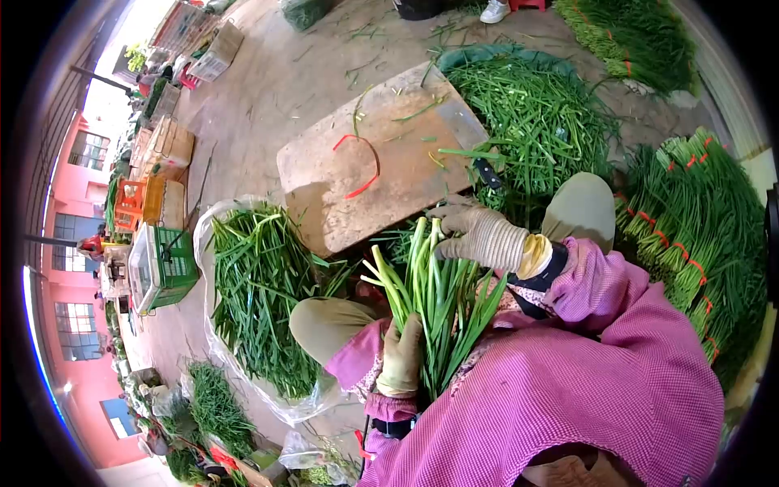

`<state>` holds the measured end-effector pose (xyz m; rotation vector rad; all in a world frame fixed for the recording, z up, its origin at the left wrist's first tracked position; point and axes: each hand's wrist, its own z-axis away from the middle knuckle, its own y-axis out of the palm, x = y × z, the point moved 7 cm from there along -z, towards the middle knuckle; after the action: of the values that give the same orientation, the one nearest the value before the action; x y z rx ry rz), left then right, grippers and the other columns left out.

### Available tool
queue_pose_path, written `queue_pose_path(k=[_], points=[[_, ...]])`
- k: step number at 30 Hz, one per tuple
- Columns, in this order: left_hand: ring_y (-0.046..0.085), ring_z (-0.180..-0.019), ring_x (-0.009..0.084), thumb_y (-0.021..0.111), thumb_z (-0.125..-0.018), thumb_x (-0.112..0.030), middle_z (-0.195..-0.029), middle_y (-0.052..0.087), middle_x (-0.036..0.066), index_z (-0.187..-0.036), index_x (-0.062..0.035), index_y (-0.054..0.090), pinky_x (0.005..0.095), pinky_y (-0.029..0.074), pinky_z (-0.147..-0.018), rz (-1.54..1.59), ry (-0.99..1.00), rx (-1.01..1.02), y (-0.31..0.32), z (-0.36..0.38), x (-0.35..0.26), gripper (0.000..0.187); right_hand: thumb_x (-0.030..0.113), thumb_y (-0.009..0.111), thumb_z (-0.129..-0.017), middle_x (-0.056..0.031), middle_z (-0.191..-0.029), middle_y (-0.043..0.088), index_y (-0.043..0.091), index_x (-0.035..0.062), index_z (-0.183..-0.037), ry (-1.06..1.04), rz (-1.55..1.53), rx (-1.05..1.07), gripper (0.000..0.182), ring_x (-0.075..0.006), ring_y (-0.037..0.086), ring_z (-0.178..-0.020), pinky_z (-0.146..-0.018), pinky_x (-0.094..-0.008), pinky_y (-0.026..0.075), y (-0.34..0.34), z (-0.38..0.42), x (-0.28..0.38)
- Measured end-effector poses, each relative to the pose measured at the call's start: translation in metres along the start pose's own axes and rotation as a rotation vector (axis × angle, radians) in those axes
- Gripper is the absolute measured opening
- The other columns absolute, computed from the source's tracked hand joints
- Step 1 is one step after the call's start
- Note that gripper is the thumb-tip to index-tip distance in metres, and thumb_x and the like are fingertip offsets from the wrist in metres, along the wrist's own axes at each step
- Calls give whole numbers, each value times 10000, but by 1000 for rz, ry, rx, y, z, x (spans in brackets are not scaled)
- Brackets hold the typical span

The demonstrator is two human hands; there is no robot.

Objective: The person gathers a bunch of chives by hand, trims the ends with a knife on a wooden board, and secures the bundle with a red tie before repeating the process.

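My left hand (402,357), in a pale work glove, is wrapped round a bunch of garlic chives (442,304) in front of my lap. Their pale stem ends point up toward the board, and the flat green leaves fan out below. At the stem ends is my right hand (479,231), also gloved, its fingers bent round the pale stalks; the contact is partly hidden. A worn wooden board (381,162) lies beyond my knees. On it are a red tie strip (376,166) and a few loose leaves. A black handle (487,173) sticks out at the board's right edge.
Loose greens fill a clear plastic bag (209,292) on the left. A heap of cut leaves (535,114) lies beyond my right knee. Red-tied bundles (690,243) line the right side. A green crate (166,268) and an orange stool (128,203) stand far left.
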<state>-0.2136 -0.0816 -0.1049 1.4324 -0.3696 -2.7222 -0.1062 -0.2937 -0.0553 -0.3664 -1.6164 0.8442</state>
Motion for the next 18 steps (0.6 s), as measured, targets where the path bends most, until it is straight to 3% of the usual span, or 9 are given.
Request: queue_pose_path(k=[2,4,5,7,10,13,15,16,18], points=[[589,-866,103,532,-978,-219,-1041,640,29,-1223,-8,561,239,479,-754,45,6,-6,-4,-7,8,325,348,661,-872,-109,-1190,617,643,7,-907,143,-400,-48,343,-291,571,-1102,-949,-361,453,-5,0,-12],[613,-855,110,514,-992,-262,-1018,664,34,-1179,-9,597,241,489,-750,42,11,-2,-9,-9,10,325,323,640,-909,-114,-916,672,638,11,-1040,-71,-26,-327,339,-208,628,-869,-816,-324,487,-48,-3,-11],[615,-853,110,511,-993,-281,-1013,668,33,-1165,-9,605,240,490,-749,47,0,7,-13,-11,12,336,345,609,-928,-138,-882,669,640,3,-1077,102,-653,-426,375,-226,629,-868,-804,-345,484,-49,-11,-63],[619,-848,108,505,-990,-327,-1004,672,30,-1134,-10,623,238,490,-739,68,16,-23,-19,-13,15,368,370,581,-930,-177,-1050,655,653,1,-1085,354,-391,-606,406,-307,617,-988,-903,-348,462,-127,-1,-46],[622,-842,109,507,-986,-344,-1009,674,30,-1125,-15,627,237,490,-728,85,-8,-33,-27,-15,21,376,408,609,-890,-207,-1115,614,515,-18,-1248,96,1028,-1028,564,-358,578,-1030,-901,-442,448,-174,2,-37],[623,-842,107,502,-988,-355,-1005,676,31,-1110,-24,634,240,490,-725,81,6,4,-21,-17,21,377,511,610,-871,-203,-1312,538,447,31,-1353,147,50,-231,700,-306,545,-1169,-981,-377,442,-127,-25,-27],[618,-866,112,478,-997,-352,-1016,669,37,-1143,-16,614,245,487,-749,82,28,19,-13,-11,14,391,384,629,-902,-164,-1148,621,489,-1,-1278,-296,-606,31,555,-217,594,-1009,-888,-362,494,-30,-48,-46],[618,-866,112,478,-997,-352,-1016,669,37,-1143,-16,614,245,487,-749,82,26,18,-12,-10,12,391,343,624,-910,-164,-1157,621,504,-2,-1270,-212,-312,274,513,-229,597,-1035,-893,-359,488,-11,-42,-28],[593,-949,135,453,-1007,-340,-1123,629,61,-1261,-7,532,264,474,-807,-6,125,144,0,-6,2,426,291,611,-886,-195,-1047,651,583,41,-1186,34,-259,132,392,-307,636,-985,-843,-375,506,-14,-15,1]])
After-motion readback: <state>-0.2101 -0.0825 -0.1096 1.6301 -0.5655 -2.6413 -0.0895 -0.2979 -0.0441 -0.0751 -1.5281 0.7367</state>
